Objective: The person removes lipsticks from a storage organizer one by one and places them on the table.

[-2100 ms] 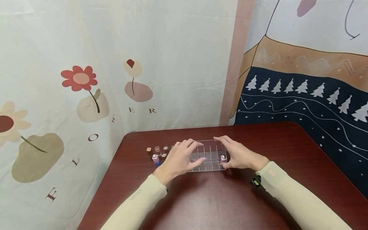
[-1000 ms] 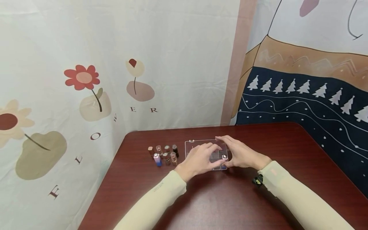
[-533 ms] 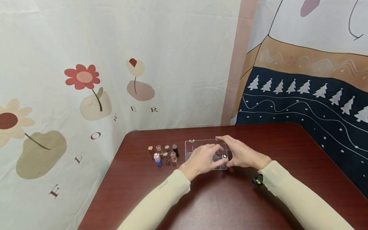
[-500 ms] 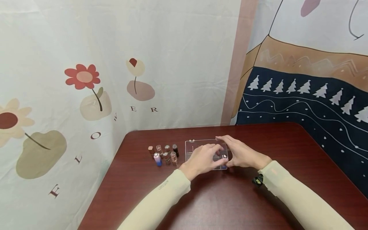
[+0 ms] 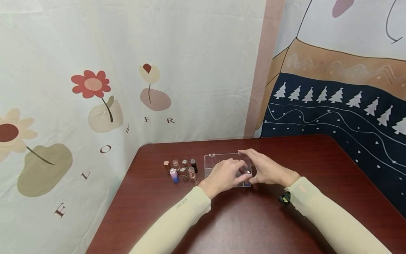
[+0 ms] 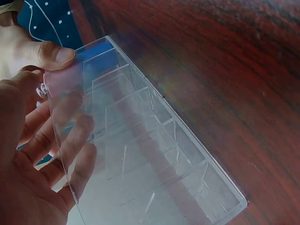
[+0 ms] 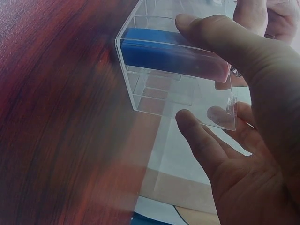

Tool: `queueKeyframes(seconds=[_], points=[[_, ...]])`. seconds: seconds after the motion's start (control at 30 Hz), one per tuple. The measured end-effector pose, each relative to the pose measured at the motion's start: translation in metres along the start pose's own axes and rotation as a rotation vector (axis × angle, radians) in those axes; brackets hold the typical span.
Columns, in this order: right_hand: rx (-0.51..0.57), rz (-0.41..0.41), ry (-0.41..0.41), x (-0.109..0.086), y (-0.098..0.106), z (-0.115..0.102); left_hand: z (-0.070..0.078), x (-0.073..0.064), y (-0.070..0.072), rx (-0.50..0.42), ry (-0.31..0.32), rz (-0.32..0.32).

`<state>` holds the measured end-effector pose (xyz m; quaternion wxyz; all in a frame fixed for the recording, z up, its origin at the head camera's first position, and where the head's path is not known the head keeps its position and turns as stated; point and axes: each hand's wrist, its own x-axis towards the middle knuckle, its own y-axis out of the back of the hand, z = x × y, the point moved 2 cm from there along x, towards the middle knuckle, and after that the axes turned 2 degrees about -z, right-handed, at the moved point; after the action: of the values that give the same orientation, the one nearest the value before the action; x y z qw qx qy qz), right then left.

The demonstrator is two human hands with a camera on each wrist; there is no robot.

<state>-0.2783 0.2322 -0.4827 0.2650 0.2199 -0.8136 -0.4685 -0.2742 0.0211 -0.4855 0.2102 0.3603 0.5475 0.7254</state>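
Observation:
A clear plastic divided box [image 5: 209, 162] stands on the table, its several compartments plain in the left wrist view. In its right end stands a square blue-to-pink lipstick tube [image 7: 173, 54], upright, with a silvery top. My right hand [image 5: 269, 169] grips that end of the box, thumb [image 7: 201, 28] on the near wall and fingers [image 7: 201, 140] around the far side. My left hand [image 5: 220, 178] reaches over the box, thumb and fingers pinching the top of the lipstick tube. Through the clear wall in the left wrist view its other fingers show, loosely bent.
Several small tubes stand in a cluster left of the box, among them a pink-and-blue one [image 5: 174, 175], a brown one [image 5: 166, 165] and a dark one [image 5: 194, 165]. The dark red table [image 5: 222, 218] meets hanging printed cloths [image 5: 203, 70] behind and on the left.
My left hand has moved right across the box to the lipstick tube, uncovering the cluster of tubes. It has barely shifted over the last half second. My right hand keeps its hold on the box.

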Motion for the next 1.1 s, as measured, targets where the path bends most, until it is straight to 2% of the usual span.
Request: queueKeyframes(seconds=[0.3, 0.67, 1.1], points=[[0.006, 0.000, -0.003, -0.0002, 0.0004, -0.0016, 0.0007, 0.0004, -0.0009, -0.024, -0.024, 0.003], [0.009, -0.004, -0.004, 0.0009, -0.0009, -0.0014, 0.0013, -0.0005, -0.0011, -0.035, -0.018, -0.006], [-0.008, 0.010, 0.002, 0.0012, -0.0005, -0.0006, 0.0000, -0.0012, 0.0013, -0.068, -0.030, 0.016]])
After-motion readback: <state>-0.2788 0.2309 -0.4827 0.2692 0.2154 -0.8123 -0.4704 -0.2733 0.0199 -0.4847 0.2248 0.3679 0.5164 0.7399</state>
